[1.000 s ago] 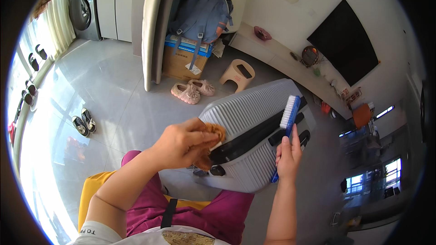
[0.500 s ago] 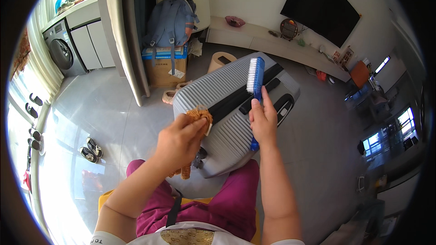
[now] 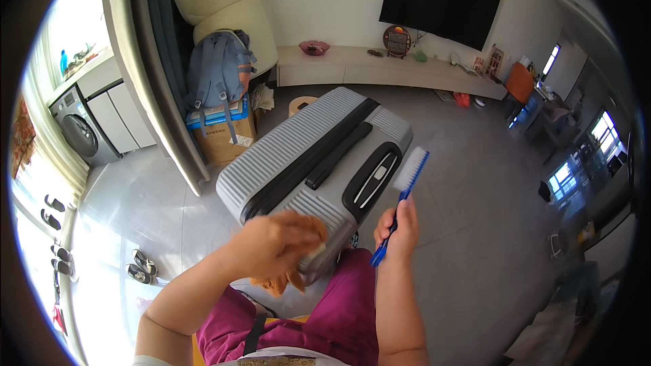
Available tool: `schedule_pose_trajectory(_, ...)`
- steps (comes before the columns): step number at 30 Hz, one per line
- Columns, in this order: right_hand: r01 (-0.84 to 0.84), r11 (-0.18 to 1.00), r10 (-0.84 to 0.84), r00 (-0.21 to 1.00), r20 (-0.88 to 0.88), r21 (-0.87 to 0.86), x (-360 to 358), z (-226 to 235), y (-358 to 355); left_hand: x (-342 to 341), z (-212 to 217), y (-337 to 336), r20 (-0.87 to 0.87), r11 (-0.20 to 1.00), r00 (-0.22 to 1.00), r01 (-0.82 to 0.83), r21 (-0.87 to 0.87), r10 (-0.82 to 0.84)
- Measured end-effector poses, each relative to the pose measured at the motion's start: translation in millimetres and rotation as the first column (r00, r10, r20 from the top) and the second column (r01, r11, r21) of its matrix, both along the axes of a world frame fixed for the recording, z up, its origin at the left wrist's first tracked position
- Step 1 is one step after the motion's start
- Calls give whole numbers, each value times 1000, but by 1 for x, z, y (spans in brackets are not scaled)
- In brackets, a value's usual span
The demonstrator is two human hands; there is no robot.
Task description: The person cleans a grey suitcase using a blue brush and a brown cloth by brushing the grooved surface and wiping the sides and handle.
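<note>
A grey ribbed suitcase (image 3: 291,142) lies in front of my knees, its black handle and trim facing up. My left hand (image 3: 274,244) grips a bunched orange-brown cloth (image 3: 278,283) at the suitcase's near left corner; part of the cloth hangs below the fingers. Whether it touches the case there I cannot tell. In my right hand (image 3: 401,230) is a blue scrub brush (image 3: 409,173) with white bristles. It is held upright by its handle, off the right side of the suitcase and apart from it.
A blue-grey backpack (image 3: 220,71) sits on a cardboard box (image 3: 227,142) beyond the suitcase, beside a curtain. Along the far wall runs a low cabinet (image 3: 380,76) beneath a black television (image 3: 441,3). Dark shoes (image 3: 141,266) stand on the floor at left; a washing machine (image 3: 81,129) is farther back.
My right hand has moved down and turned the brush, which was over the suitcase and is now beside it. My left hand has lowered with the cloth. The view has shifted.
</note>
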State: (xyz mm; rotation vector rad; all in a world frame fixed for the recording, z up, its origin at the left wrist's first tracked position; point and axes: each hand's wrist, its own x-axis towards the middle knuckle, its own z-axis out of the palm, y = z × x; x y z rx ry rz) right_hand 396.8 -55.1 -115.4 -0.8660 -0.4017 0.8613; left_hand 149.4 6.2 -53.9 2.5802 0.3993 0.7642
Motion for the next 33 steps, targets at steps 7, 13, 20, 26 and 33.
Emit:
schedule_pose_trajectory(7,-21,1000,21,999,49,-7,2,-6,-17,7,5,-9,-18,884,884,-465,58,466)
schedule_pose_trajectory(13,19,1000,-20,998,59,22,6,-5,-13,-7,28,-15,-34,986,998,55,-158,-61)
schedule_pose_trajectory(20,98,994,-98,995,-11,52,2,-21,-10,60,18,33,203,961,951,-258,96,235)
schedule_pose_trajectory(26,87,996,-87,996,24,-5,8,-28,-24,35,23,8,-220,994,975,6,109,18)
schedule_pose_trajectory(33,12,1000,-11,998,57,-12,5,-25,-29,-41,13,-36,-231,992,965,116,-57,-126)
